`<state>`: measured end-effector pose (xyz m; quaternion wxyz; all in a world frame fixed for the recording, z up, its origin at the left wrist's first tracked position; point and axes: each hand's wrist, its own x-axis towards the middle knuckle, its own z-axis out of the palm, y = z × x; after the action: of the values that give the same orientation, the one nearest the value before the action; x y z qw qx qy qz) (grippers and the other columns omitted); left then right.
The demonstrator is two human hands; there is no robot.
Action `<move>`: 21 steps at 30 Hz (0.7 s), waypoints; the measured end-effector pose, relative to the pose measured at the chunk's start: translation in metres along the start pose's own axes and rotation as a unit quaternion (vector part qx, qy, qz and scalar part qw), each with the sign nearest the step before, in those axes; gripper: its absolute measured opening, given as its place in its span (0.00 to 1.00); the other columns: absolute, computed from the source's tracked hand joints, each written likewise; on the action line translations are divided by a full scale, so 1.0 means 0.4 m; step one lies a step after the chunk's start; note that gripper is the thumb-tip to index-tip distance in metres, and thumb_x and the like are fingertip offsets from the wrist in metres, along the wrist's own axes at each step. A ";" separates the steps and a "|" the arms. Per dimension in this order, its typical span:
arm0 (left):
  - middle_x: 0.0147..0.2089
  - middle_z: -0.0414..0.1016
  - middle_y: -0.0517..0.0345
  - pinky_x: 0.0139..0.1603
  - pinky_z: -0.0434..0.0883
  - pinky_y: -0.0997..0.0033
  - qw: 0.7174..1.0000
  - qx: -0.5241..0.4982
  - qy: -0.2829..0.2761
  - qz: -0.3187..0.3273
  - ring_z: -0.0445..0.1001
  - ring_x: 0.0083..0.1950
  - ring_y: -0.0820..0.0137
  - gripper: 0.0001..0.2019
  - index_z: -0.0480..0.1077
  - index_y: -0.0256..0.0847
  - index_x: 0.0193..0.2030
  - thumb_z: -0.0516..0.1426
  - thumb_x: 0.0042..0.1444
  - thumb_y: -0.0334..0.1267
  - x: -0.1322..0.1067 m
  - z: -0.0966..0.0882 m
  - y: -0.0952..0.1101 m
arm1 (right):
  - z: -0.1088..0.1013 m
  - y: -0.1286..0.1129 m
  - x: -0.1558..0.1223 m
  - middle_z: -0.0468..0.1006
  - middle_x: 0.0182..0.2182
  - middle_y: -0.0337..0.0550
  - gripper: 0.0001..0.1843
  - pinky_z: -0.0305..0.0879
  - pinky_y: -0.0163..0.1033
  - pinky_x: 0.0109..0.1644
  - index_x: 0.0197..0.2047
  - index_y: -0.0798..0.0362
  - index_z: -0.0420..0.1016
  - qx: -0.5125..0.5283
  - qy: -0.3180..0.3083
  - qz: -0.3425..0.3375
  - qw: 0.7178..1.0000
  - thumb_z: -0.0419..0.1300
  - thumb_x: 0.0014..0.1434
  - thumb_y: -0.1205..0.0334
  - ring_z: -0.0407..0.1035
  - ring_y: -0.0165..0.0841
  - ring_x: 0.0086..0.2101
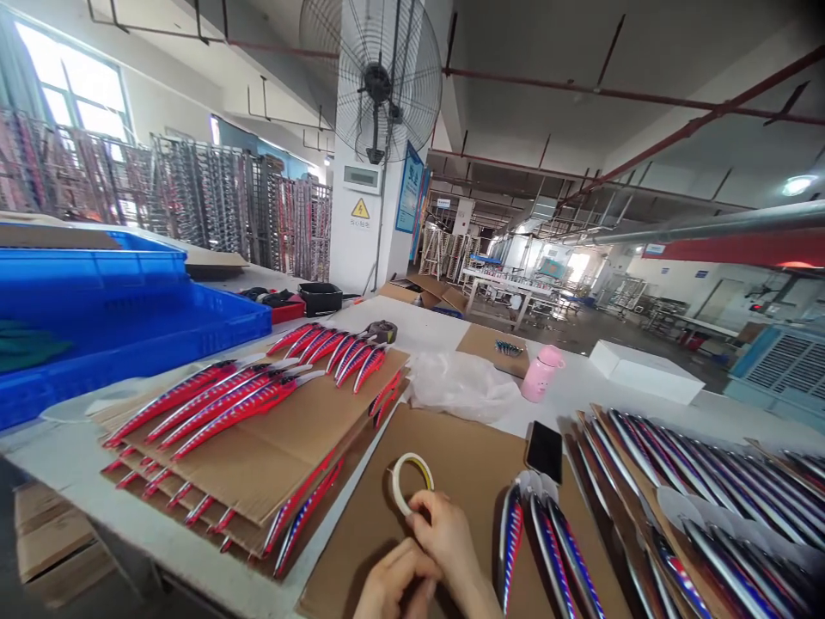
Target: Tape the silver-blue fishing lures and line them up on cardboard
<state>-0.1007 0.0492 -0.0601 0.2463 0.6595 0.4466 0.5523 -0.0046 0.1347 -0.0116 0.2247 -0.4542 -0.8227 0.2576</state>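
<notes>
Over a sheet of brown cardboard (361, 524), my right hand (448, 537) grips a roll of masking tape (400, 492), pale with a yellow inside, by its lower edge. My left hand (396, 580) is just below and touches it, fingers curled together; whatever is between them is hidden. Right of my hands, three fishing lures (541, 542) in blue, red and silver lie on the cardboard with clear lips at their far ends. To the left, red lures (225, 404) rest on stacked cardboard sheets (277, 456), with more lures between the layers.
A black phone (545, 451) lies beyond the three lures. Further right stand layered boards of silver-blue lures (696, 464). A pink bottle (541, 374), crumpled plastic (461, 383) and a white box (644, 371) are farther back. Blue crates (219, 322) stand at left.
</notes>
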 end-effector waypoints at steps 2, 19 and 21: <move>0.33 0.72 0.57 0.39 0.70 0.74 0.995 -0.027 0.086 -0.034 0.72 0.35 0.69 0.09 0.71 0.43 0.36 0.51 0.62 0.40 -0.004 -0.013 0.001 | -0.011 0.033 -0.061 0.78 0.29 0.39 0.07 0.63 0.34 0.37 0.32 0.51 0.75 0.082 0.018 0.027 0.996 0.55 0.53 0.67 0.71 0.34 0.32; 0.31 0.73 0.63 0.37 0.70 0.80 0.992 -0.013 0.114 -0.060 0.72 0.33 0.72 0.07 0.73 0.44 0.33 0.58 0.57 0.44 0.056 -0.038 0.047 | -0.050 0.010 -0.159 0.73 0.28 0.33 0.15 0.59 0.31 0.32 0.41 0.47 0.74 0.235 0.063 -0.034 0.969 0.58 0.49 0.69 0.66 0.29 0.28; 0.32 0.72 0.64 0.37 0.69 0.80 0.992 -0.002 0.118 -0.055 0.71 0.33 0.73 0.06 0.73 0.46 0.33 0.57 0.58 0.42 0.055 -0.034 0.081 | -0.046 0.021 -0.156 0.76 0.33 0.36 0.14 0.61 0.32 0.37 0.43 0.47 0.74 0.223 0.090 -0.058 0.969 0.57 0.53 0.68 0.69 0.31 0.34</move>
<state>-0.1036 0.0504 -0.0187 0.2236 0.5639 0.5066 0.6127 0.0420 0.0888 -0.0111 0.4076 -0.3654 -0.7461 0.3790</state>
